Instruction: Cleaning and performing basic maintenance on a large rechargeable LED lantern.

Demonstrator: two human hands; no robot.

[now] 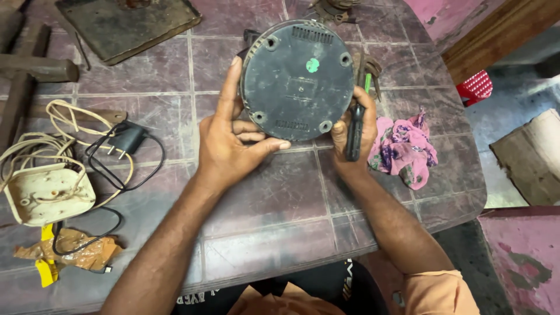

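Two hands (pixel 230 143), one round appliance base (pixel 297 79)

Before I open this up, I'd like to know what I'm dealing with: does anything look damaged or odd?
The round appliance base, held tilted between the left hand and right hand, is scuffed and dusty, with empty screw recesses. The cream extension box at the table's left edge looks cracked and grimy.
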